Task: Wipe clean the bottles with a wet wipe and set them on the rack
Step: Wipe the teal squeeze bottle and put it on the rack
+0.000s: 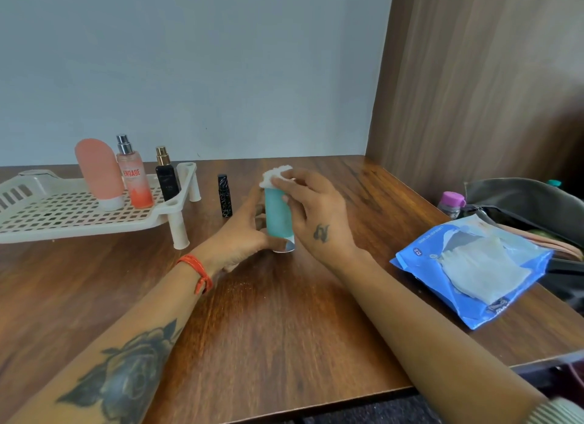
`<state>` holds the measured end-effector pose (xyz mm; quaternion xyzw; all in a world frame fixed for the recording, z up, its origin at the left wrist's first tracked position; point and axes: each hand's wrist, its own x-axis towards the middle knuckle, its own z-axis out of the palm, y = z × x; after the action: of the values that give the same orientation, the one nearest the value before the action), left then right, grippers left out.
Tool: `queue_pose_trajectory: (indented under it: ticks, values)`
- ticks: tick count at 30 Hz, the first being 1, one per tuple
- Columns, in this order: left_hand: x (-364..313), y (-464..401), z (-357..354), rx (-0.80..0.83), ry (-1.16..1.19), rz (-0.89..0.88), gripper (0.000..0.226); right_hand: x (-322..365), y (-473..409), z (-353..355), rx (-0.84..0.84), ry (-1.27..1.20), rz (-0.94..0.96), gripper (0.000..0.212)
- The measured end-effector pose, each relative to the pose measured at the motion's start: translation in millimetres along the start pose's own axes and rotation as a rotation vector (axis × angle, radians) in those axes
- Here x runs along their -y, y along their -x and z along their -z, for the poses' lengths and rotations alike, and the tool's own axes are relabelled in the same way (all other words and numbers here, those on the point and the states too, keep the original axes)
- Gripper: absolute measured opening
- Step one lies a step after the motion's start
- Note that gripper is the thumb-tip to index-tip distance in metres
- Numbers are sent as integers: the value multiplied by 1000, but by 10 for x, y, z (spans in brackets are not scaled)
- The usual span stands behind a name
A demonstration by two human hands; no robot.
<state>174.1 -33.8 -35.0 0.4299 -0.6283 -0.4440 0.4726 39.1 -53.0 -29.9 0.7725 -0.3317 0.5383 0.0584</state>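
Observation:
A teal bottle [277, 215] stands upright at the table's middle, cap end down. My left hand [240, 237] grips its lower part from the left. My right hand [311, 209] presses a white wet wipe [274, 174] onto the bottle's top. At the left stands a white perforated rack [63, 212] on short legs. It carries a pink tube [99, 171], a pink-orange spray bottle [134, 177] and a black spray bottle [165, 175]. A slim black patterned bottle [224, 195] stands on the table between the rack and my left hand.
A blue pack of wet wipes [474, 275] lies open at the right with a wipe on top. Behind it an open bag [524, 199] holds a small bottle with a purple cap [452, 202]. A wooden panel [474, 76] bounds the right side; a wall is behind.

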Motion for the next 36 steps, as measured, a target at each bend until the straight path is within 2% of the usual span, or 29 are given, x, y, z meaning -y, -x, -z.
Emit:
queue_pose_trajectory:
  ticks: [2,5,8,10,13,19,21,24,26,30,36]
  values:
    - [3,2,5,-1,23,-5,89,-14,51,47,67,0,91,27]
    - [-1,1,12,29,38,11,94,-60,123,136,187,3,207,22]
    - [-13,4,2,42,39,-10,91,-49,93,111,154,27,222,24]
    - [-22,9,-12,22,26,-25,89,-46,23,63,58,48,186,30]
    - [-14,-3,-7,27,-36,-18,99,-68,-64,45,-55,1,21,29]
    - [-19,1,5,34,-20,-1,99,-101,35,59,-49,-41,-142,23]
    - [-15,0,1,31,29,8,99,-72,107,74,-14,-14,-53,22]
    - [-12,-15,4,36,37,4,91,2,140,66,71,36,178,24]
    - [0,-14,0,39,-4,-19,82,21,83,29,62,73,221,26]
    - [14,-13,-9,9,-20,-11,95,-61,-43,36,-83,-23,3,29]
    - [-9,2,-5,26,-13,-11,95,-148,102,71,12,4,-108,15]
